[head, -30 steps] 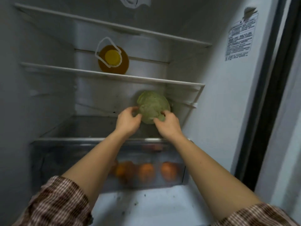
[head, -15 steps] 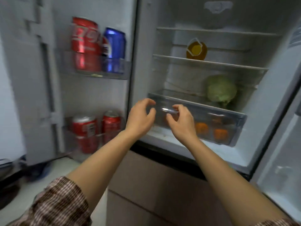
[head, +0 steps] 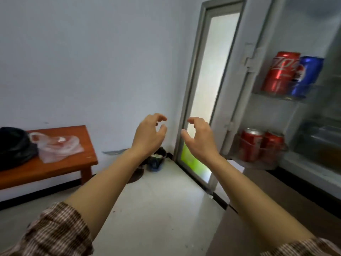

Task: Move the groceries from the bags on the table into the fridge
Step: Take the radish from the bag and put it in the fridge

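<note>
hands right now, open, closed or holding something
Left hand: open, holding nothing.
Right hand: open, holding nothing.

A home room; open fridge (head: 304, 89); wooden table (head: 60, 163); tiled floor (head: 156, 209).

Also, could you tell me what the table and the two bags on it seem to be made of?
The table: apparently wood, reddish-brown, smooth with slight sheen. The pale bag: thin translucent plastic, crinkled, pinkish contents showing through. The black bag: probably opaque plastic film, softly slumped.
</note>
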A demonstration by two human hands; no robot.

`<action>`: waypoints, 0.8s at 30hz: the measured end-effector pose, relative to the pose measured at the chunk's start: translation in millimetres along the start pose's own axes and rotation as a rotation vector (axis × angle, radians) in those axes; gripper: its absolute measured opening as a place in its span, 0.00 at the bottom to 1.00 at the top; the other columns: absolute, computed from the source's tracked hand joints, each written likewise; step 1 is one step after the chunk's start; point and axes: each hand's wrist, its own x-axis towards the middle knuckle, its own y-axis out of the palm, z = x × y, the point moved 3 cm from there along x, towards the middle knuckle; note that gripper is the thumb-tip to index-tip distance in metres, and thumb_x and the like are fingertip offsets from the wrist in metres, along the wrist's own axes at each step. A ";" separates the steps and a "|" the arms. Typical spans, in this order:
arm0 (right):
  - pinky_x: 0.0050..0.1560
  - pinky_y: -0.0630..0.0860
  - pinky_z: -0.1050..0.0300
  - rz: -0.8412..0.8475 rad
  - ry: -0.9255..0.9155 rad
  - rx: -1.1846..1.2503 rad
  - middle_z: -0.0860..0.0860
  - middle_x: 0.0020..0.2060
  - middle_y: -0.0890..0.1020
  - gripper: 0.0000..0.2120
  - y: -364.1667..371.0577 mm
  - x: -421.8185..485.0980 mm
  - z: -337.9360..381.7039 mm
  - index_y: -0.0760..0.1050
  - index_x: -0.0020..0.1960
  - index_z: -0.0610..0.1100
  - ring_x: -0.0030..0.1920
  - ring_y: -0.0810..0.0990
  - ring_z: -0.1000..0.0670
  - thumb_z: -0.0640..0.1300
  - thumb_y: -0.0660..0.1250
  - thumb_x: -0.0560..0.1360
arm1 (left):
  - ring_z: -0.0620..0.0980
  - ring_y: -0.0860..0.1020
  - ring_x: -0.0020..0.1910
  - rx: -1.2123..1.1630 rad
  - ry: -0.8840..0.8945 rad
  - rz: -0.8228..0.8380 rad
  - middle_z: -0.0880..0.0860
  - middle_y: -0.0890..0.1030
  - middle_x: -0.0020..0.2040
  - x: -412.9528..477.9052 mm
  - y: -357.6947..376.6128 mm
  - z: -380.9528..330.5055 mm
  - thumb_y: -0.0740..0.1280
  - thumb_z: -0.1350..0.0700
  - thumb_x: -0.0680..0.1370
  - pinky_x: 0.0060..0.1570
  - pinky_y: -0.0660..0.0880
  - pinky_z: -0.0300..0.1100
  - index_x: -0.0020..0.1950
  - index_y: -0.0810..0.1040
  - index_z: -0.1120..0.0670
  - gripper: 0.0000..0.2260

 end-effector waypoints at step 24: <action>0.64 0.70 0.46 0.622 -0.362 0.167 0.46 0.67 0.71 0.23 570.8 33.5 489.4 0.65 0.71 0.45 0.67 0.67 0.45 0.51 0.62 0.78 | 0.37 0.68 0.34 0.443 -0.620 -0.180 0.52 0.75 0.61 -69.5 -521.2 520.7 0.61 0.54 0.80 0.44 0.75 0.45 0.64 0.73 0.52 0.13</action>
